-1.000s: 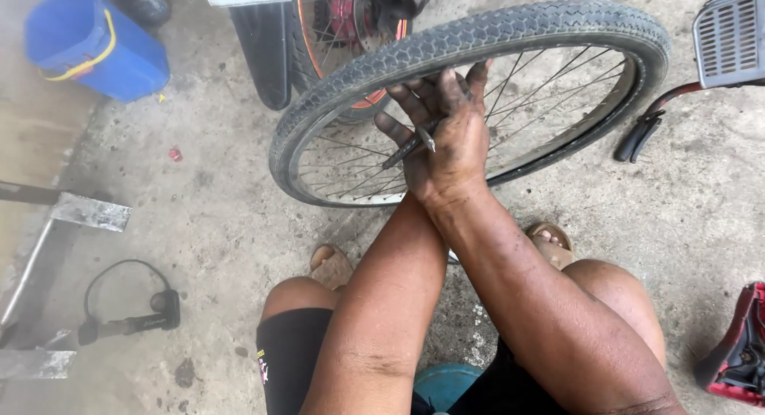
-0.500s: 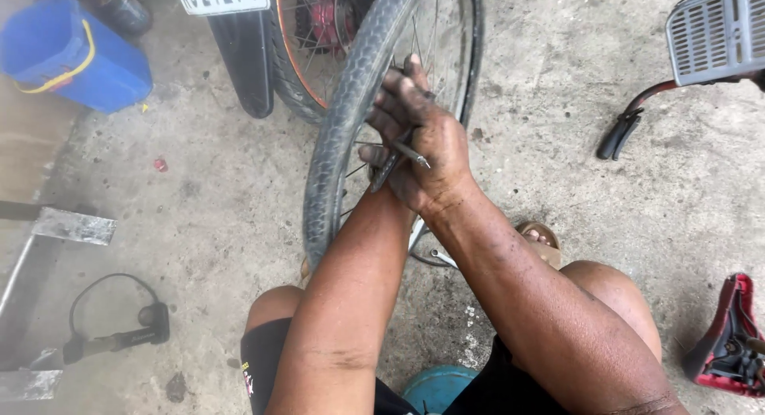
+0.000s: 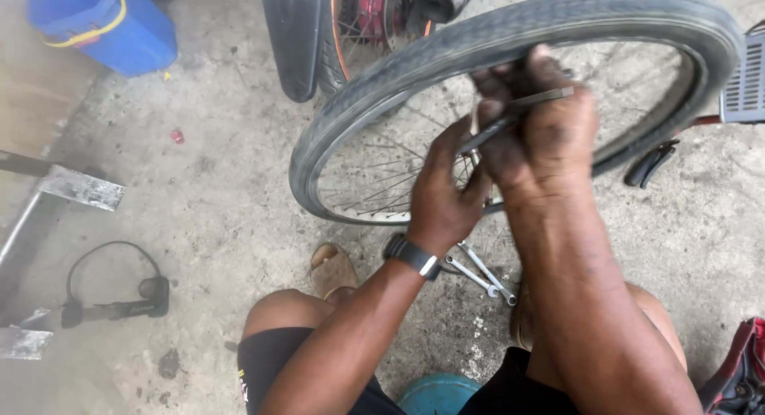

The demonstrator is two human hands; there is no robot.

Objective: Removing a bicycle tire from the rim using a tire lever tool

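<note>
A bicycle wheel with a grey tyre fills the upper middle and right of the frame, tilted, its spokes showing through the rim. The right hand sits at upper centre-right, fingers clenched around a thin metal tool that lies across the knuckles and points down-left toward the rim. The left hand is just below and left of it, at centre, fingers curled up behind the tool and spokes; whether it grips the tool or the rim cannot be told, since the right hand covers the fingertips. A dark watch circles the left wrist.

Behind the wheel, at top centre, stands another wheel with a red hub and a dark mudguard. A blue bucket sits in the upper left corner. A floor pump with a looped hose lies at lower left on the concrete floor. Two spanners lie on the floor under the hands, near a sandalled foot. A black lever lies at right, and a red bag shows at the lower right edge.
</note>
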